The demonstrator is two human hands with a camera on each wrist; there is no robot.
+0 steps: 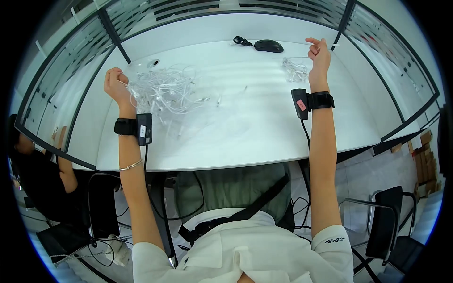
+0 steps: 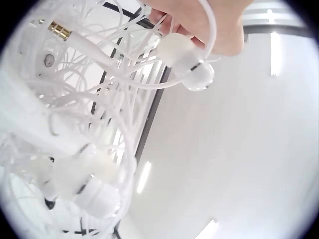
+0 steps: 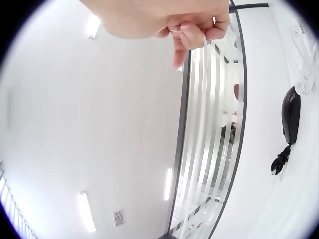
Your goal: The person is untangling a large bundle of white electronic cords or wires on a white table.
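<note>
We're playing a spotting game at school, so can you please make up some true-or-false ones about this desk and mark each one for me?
1. The mouse on the desk is black. True.
2. A small bundle of white cables lies near the right hand. True.
3. The big earphone tangle lies beside the right hand. False: the big earphone tangle is beside the left hand.
4. The mouse cord is stretched out straight. False: the mouse cord is bundled up.
5. A bracelet is on the left arm. True.
6. The person's shirt is blue. False: the shirt is white.
</note>
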